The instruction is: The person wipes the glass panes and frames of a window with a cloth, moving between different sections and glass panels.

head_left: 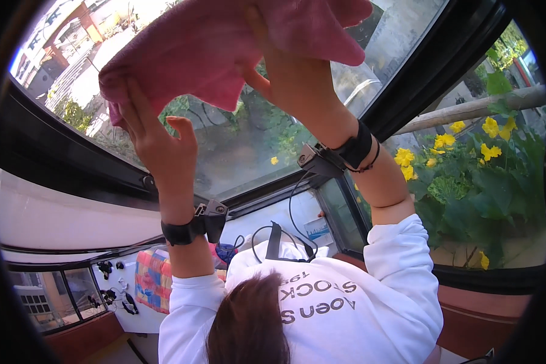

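Note:
A pink cloth [194,45] is spread between my two raised hands, up against the window glass [242,151]. At the cloth's lower left corner, my left hand [155,130] has its fingers on the folded edge, with the thumb standing apart. My right hand [300,82] reaches higher, and its fingers hold the cloth near its middle right; folds partly hide them. Between the hands the cloth's lower edge hangs loose. Each wrist wears a black strap with a small dark device: the left device [215,221] and the right device [318,161].
Black window frames [418,91] surround the glass. Yellow flowers [446,142] and green leaves grow outside at the right, below a horizontal pole [473,109]. Behind me, a colourful checked cloth [151,279] and a white surface with dark cables [124,297] lie at the lower left.

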Available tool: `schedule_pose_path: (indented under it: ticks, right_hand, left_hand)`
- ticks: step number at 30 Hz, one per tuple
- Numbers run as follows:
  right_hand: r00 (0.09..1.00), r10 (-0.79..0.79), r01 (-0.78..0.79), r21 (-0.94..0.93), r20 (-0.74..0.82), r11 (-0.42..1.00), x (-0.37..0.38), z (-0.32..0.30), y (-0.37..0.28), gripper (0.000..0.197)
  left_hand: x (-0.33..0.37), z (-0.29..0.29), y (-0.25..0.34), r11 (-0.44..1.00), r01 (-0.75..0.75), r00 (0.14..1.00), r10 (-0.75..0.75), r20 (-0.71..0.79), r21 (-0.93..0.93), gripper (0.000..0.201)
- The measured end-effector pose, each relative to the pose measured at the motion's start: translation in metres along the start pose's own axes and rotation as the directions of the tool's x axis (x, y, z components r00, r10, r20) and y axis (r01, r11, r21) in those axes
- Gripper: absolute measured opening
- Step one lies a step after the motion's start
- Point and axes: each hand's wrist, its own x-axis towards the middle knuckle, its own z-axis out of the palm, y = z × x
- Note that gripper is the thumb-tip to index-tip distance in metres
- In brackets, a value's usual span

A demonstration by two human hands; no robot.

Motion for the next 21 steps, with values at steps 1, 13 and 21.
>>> schedule_pose_path:
  ticks: [1,13,21]
  right_hand:
    - [1.0,0.004,-0.004,0.014,-0.021,1.0,-0.013,0.002,-0.002,0.063]
    - [0.999,0.05,-0.036,0.605,-0.006,0.796,0.012,-0.043,0.006,0.046]
    - [0.962,0.255,-0.27,0.503,0.1,0.821,-0.026,-0.017,0.0,0.023]
  left_hand:
    - [-0.016,-0.002,0.001,1.0,0.016,0.999,-0.015,0.046,-0.027,0.065]
    - [0.031,-0.044,-0.004,0.977,-0.104,0.994,0.109,0.017,-0.188,0.064]
    - [-0.007,-0.048,-0.014,0.351,0.338,0.94,-0.086,0.329,-0.873,0.055]
